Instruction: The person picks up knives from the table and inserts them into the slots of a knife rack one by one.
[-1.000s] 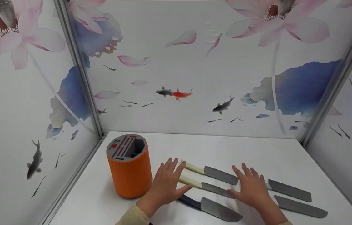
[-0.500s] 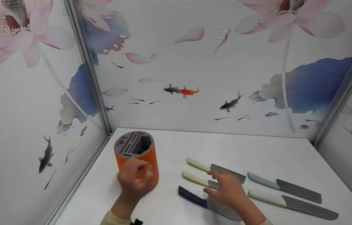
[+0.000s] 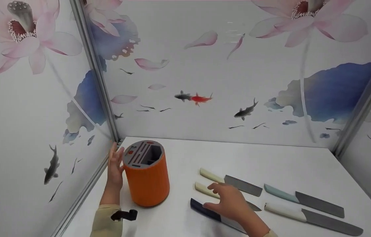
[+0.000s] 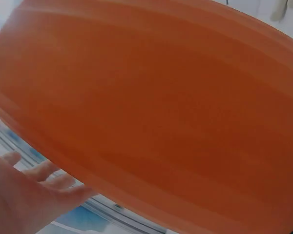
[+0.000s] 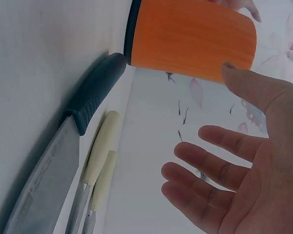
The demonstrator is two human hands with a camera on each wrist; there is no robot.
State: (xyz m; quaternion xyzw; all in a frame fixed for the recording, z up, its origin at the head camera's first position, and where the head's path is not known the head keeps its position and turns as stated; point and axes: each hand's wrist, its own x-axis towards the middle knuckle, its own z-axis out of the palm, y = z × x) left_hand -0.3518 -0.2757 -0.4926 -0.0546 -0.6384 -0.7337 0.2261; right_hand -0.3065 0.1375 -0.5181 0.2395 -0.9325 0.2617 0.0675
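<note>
An orange knife block (image 3: 149, 184) with a grey slotted top stands upright at the table's left. My left hand (image 3: 115, 169) is at its left side, fingers straight; whether they touch it I cannot tell. The block's orange wall (image 4: 151, 107) fills the left wrist view. My right hand (image 3: 229, 201), fingers loosely bent, is over the knives and holds nothing; its palm (image 5: 283, 170) shows empty in the right wrist view. Under and around it lie a dark-blue-handled knife (image 3: 201, 209), a cream-handled cleaver (image 3: 244, 186) and another cream-handled knife (image 3: 201, 188), partly hidden.
To the right lie a teal-handled cleaver (image 3: 320, 204) and a long white-handled knife (image 3: 333, 223), blades pointing right. A white table (image 3: 185, 154) carries everything. Printed panels (image 3: 185, 65) with metal corner posts (image 3: 96, 75) close off the back and sides.
My left hand has gone from near the knife handles, across the block's front, to its left side, its fingers straightening again. My right hand has moved left over the knives.
</note>
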